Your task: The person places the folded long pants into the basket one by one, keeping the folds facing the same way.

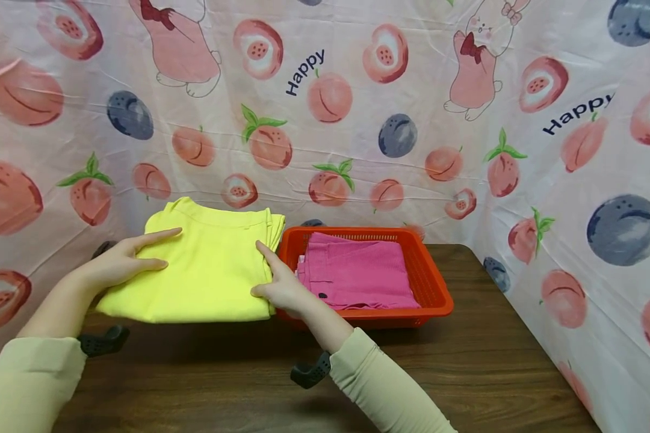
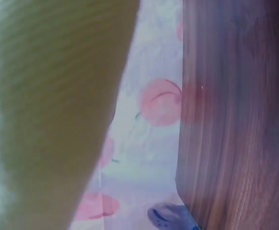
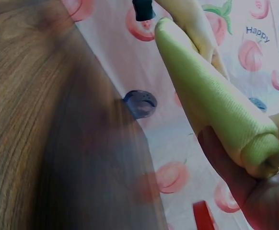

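Folded yellow pants (image 1: pixel 206 264) with a waistband and belt loops are held up over the table, apart from it. My left hand (image 1: pixel 116 261) grips their left side, thumb and a finger on top, the other fingers hidden beneath. At the right edge my right hand (image 1: pixel 287 288) pinches the layers, its thumb on the upper face. In the right wrist view the pants (image 3: pixel 216 96) show edge-on between the right hand (image 3: pixel 264 196) and the left hand (image 3: pixel 197 24). The left wrist view has the blurred pants (image 2: pixel 48 115) filling its left side, with no hand visible.
Just right of the pants stands a red plastic basket (image 1: pixel 436 288) with a folded pink garment (image 1: pixel 363 273) inside. Both are on a dark wooden table (image 1: pixel 493 361). A fruit-printed curtain (image 1: pixel 352 54) rises along the table's back and right side.
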A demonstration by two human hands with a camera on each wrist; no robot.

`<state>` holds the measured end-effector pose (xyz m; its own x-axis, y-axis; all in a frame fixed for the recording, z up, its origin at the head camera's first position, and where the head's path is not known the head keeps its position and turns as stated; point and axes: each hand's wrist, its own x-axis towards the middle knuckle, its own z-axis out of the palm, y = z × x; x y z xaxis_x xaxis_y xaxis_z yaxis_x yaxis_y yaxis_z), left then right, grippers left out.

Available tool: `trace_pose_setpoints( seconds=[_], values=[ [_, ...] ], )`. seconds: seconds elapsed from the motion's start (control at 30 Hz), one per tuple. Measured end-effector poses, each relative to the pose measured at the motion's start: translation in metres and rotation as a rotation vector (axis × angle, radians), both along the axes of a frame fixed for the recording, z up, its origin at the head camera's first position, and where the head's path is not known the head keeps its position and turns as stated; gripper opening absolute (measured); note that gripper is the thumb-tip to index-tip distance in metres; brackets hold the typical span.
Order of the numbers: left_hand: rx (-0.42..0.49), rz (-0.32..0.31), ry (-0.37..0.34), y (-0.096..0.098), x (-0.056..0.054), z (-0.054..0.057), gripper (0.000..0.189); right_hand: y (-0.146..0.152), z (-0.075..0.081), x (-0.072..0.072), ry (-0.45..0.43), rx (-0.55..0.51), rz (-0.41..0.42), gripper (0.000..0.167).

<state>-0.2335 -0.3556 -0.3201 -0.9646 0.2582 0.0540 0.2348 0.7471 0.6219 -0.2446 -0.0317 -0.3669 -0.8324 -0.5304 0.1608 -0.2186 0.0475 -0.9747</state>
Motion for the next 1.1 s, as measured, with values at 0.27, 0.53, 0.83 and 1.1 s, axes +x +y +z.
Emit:
trace_pose_setpoints(
  seconds=[0.27, 0.53, 0.83, 1.1],
  values=[
    [0.013, -0.018, 0.026, 0.013, -0.004, -0.002, 0.063, 0.018, 0.001, -0.001, -0.02, -0.051, 0.053, 0.091],
    [0.097, -0.002, 0.001, 0.029, -0.005, -0.009, 0.064, 0.034, 0.001, -0.003, 0.005, -0.031, 0.034, 0.085],
    [0.173, 0.001, 0.036, 0.051, -0.007, -0.012, 0.062, 0.057, 0.006, -0.005, -0.013, -0.044, 0.021, 0.085],
    [0.248, -0.015, 0.085, 0.076, -0.011, -0.015, 0.061, 0.085, 0.023, 0.004, -0.037, -0.036, 0.027, 0.081]
  ],
)
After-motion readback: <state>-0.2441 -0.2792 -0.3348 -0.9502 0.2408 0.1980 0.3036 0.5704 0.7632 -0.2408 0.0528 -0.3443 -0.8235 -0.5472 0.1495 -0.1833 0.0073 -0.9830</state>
